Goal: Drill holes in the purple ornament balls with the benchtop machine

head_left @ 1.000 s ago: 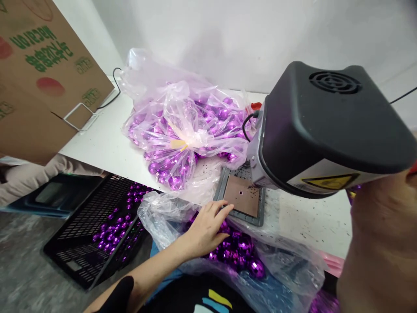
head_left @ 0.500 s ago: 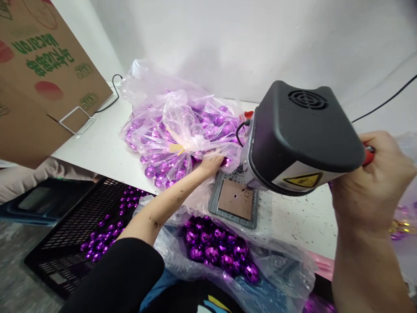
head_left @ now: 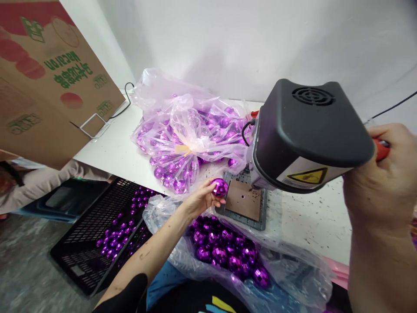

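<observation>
Brown cardboard box (head_left: 48, 82) fills the 10 o'clock corner, upside down, green Korean lettering and red fruit pics on its side; text too inverted to read for sure. A bent wire loop (head_left: 94, 125) sits at its lower edge on the white table (head_left: 110, 148). At 8 o'clock, below the table edge, a black slotted crate (head_left: 87, 243) w/ loose purple mirror balls in it.

Center, approx 11 o'clock of the machine: tied clear plastic bag (head_left: 189, 130) packed w/ purple faceted balls, yellow tape at the knot. At 6 o'clock an open clear bag (head_left: 286, 269) on the lap holds more of the same balls.

Left hand (head_left: 200, 200) pinches one purple mirror ball (head_left: 220, 187) in its fingertips, gripping it firmly. The ball is shiny, covered in small square facets, round, held just at the left edge of the grey base plate (head_left: 244, 202), which has a brown pad w/ a small hole in it.

Black-hooded press machine (head_left: 309, 130) hangs over the plate at 2 o'clock; round vent grille on top, yellow triangle hazard sticker on its white side, text unreadable. Right hand (head_left: 382, 174) at 3 o'clock is clenched round a red handle (head_left: 381, 150) sticking out behind the hood.
</observation>
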`<state>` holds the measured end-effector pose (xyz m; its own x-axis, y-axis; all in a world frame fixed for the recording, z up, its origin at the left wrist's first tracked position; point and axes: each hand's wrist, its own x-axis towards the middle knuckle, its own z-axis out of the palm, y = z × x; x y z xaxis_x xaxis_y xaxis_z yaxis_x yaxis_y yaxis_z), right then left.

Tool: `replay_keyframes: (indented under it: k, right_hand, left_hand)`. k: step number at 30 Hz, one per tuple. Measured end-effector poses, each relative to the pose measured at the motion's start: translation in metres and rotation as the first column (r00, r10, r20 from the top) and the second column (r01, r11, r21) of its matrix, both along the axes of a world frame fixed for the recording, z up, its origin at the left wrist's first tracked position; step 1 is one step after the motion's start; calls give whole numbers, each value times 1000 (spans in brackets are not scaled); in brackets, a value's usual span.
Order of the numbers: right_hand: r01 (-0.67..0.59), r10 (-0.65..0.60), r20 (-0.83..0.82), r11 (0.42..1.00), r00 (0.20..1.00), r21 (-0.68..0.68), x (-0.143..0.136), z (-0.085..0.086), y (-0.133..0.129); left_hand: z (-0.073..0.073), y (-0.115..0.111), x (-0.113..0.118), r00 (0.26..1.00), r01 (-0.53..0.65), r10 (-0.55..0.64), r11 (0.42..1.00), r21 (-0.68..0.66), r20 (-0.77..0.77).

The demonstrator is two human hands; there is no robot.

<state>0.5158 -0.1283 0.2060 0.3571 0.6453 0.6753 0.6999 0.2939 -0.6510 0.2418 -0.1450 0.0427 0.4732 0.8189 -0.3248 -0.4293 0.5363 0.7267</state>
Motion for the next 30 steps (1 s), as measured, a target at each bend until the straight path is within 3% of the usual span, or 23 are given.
replay_keyframes:
  k: [3, 12, 15, 17, 20, 23, 25, 30]
  right_hand:
    - [-26, 25, -25, 999, 999, -40, 1, -1, -1]
    - [-115, 110, -59, 989, 992, -92, 2, 1, -3]
    - [-117, 112, -54, 988, 992, -102, 1, 3, -4]
    - [-123, 117, -60, 987, 991, -104, 0, 3, -4]
    - [-122, 117, -66, 988, 991, -89, 0, 4, -5]
    - [-126, 122, -51, 989, 991, -82, 0, 3, -4]
    - [-133, 129, -49, 988, 990, -82, 0, 2, -4]
    - [-127, 123, -49, 988, 991, -91, 0, 2, -4]
  left_hand:
    - [-7, -7, 9, 999, 33, -32, 998, -54, 17]
    - [-4, -9, 21, 995, 32, -29, 999, -31, 98]
    - [-3, -7, 26, 1000, 6, -5, 1000, 27, -16]
    - [-2, -7, 31, 980, 2, 27, 989, 149, -196]
    - [-3, -7, 39, 861, 67, 167, 899, 432, -480]
    - [-15, -5, 46, 763, 169, 298, 764, 622, -574]
    - [-25, -2, 51, 738, 189, 356, 706, 682, -573]
    - [-40, 5, 65, 683, 213, 416, 673, 708, -601]
